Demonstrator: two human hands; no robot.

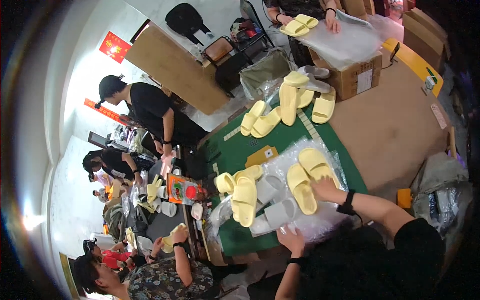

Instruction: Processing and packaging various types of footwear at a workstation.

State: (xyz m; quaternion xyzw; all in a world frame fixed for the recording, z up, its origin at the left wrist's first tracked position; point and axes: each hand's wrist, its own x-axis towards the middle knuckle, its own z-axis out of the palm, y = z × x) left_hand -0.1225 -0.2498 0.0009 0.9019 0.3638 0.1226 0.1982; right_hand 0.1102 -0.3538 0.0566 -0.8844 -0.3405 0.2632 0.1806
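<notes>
My right hand [326, 190] closes on the heel end of a yellow slipper [316, 163], its fingertips partly hidden. Beside that one lies a second yellow slipper [301, 191], toe pointing away from me. Both rest on a stack of clear plastic bags [330, 220]. At the stack's near edge my left hand [291, 240] pinches the plastic between thumb and fingers. Just beyond it is a pale, whitish slipper [280, 212], with another pale slipper [269, 189] farther off. Several yellow slippers [245, 200] are piled to the left of these.
More yellow slippers [288, 104] sit at the far end of the green table top [240, 241]. A cardboard box [356, 80] stands beyond, where a co-worker's hand [332, 22] rests on plastic bags. Other people handle slippers at the dark table [172, 220] on the left.
</notes>
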